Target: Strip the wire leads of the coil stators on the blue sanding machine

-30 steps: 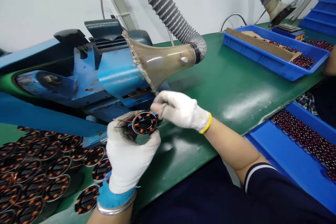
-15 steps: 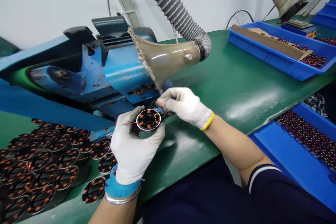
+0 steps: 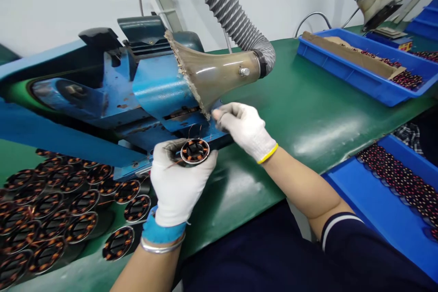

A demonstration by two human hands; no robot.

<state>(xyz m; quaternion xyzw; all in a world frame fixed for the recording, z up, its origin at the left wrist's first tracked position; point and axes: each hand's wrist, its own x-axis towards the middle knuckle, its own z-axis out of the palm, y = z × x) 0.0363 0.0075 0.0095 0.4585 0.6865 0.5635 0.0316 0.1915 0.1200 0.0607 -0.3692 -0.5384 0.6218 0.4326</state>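
Observation:
My left hand (image 3: 176, 187), in a white glove with a blue cuff, is wrapped round a motor stator (image 3: 195, 150). Its open end faces up, showing a silvery rim and copper windings round a black core, and thin copper wire ends stick out of it. To the right, my white-gloved right hand (image 3: 243, 128) is raised apart from the stator, by the lower edge of the suction hood (image 3: 212, 75). Thumb and forefinger are pinched together; whether a wire is between them cannot be made out. Just behind both hands stands the blue belt machine (image 3: 160, 86).
Many similar stators (image 3: 82, 227) stand close together on the green table (image 3: 284, 118) at left. A ribbed grey hose (image 3: 227, 7) runs up from the hood. Blue trays (image 3: 352, 70) with small parts lie at the right, another blue bin (image 3: 372, 200) beside my right arm.
My right hand has moved up and away from the stator toward the hood. Wires that stretched between the stator and my right fingers now stand loose. The stator has tilted slightly in my left hand.

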